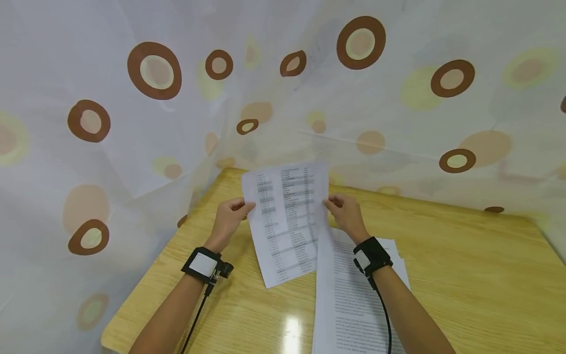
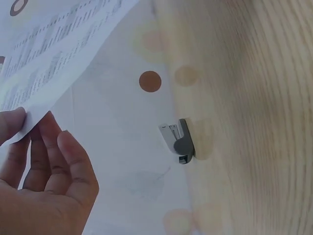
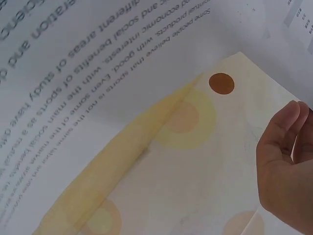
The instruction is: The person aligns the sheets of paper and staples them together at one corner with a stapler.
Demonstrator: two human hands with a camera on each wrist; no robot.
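– While both arms reach in from the bottom of the head view, where is the sheet point(image 1: 292, 221)?

– Just below the middle, toward six o'clock, tilted, with its columns of print facing the camera. Whether its lowest corner touches the counter point(image 1: 468, 275), I cannot tell.

– And the left grip point(image 1: 230, 216)?

– Nearly closed: it pinches the sheet's edge at about half past nine, thumb on one side and fingertips on the other. The left wrist view shows the remaining fingers loosely bent.

– The right grip point(image 1: 347, 214)?

– Closed to a pinch as well, thumb and fingertips together on the opposite edge, at about two o'clock. The right wrist view cuts part of it off.

– What lies near?

– Papers point(image 1: 358, 305), at five o'clock from the sheet, flat on the counter beneath the right wrist, their edges uneven. The sheet's right side meets them.

– Anything by the left?

– A stapler point(image 2: 183, 144): in the left wrist view it sits at three o'clock from the fingers, well apart, at the counter's edge by the curtain point(image 1: 398, 128).

– That curtain?

– Pale, with brown rings, filling twelve o'clock behind the counter. Each wrist wears a black band point(image 1: 373, 254), its cable trailing toward six.
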